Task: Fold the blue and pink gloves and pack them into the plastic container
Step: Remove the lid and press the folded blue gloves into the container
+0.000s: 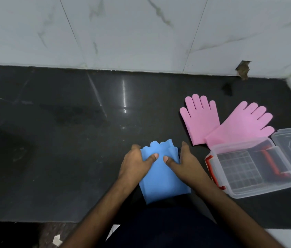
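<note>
My left hand (134, 162) and right hand (185, 162) pinch the blue gloves (160, 178) near me, mid-fold. Pink gloves (212, 122) lie flat, far right. Next I double the blue over, toward the open plastic container (244, 191).

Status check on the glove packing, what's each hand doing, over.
Left hand and right hand both gripping the blue gloves. Pink gloves flat, unfolded. Plastic container open, no gloves inside. Path clear.
</note>
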A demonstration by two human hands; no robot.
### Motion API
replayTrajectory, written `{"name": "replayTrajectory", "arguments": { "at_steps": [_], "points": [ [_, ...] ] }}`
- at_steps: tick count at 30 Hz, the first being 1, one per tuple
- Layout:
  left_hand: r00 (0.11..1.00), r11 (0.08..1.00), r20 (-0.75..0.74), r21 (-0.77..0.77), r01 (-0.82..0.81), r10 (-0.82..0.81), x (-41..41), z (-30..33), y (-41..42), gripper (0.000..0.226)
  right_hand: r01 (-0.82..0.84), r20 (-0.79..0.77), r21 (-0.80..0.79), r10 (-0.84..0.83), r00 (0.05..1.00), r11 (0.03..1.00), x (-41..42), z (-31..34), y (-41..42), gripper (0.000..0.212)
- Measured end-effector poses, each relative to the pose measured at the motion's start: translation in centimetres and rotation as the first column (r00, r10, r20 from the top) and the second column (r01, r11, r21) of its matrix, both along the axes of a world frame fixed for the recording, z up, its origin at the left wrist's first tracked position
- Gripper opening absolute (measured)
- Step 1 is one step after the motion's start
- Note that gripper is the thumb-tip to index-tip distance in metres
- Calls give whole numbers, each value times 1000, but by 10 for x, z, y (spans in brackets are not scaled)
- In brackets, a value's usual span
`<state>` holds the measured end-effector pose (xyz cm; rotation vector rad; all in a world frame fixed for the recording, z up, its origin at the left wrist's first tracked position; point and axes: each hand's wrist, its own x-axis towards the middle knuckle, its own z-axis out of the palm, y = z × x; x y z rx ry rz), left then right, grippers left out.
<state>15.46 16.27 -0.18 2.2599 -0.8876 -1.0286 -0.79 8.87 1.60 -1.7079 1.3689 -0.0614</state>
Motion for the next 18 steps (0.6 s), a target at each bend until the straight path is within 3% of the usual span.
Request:
{"name": "replayTrajectory", "arguments": {
  "at_steps": [3,5,8,11,13,15,18],
  "points": [
    [999,1000,-45,-7,5,-5,5,-4,-2,54,66,115,62,-73,991,996,-1,6,2,71],
    [995,999,-93,-43,-25,21,5,-5,-3,50,49,153,11,-50,987,999,-1,12,5,51],
    [974,976,-207,-177,-129,91,1,2,-3,49,-25,166,-116,44,985,993,-2,31,7,40],
    [954,905,-296,-389,-174,56,-6,19,2,49,-129,149,-215,163,975,968,-7,57,6,37],
    [971,841,-229,-536,-71,-64,-6,35,5,56,-232,114,-249,266,957,941,-12,77,3,39],
    [959,766,-110,-628,136,-260,-1,53,4,69,-324,93,-266,359,929,908,-17,95,-1,35],
    [839,688,-35,-591,421,-544,-1,76,-5,84,-429,86,-271,466,881,861,-26,114,-8,36]
  ]
}}
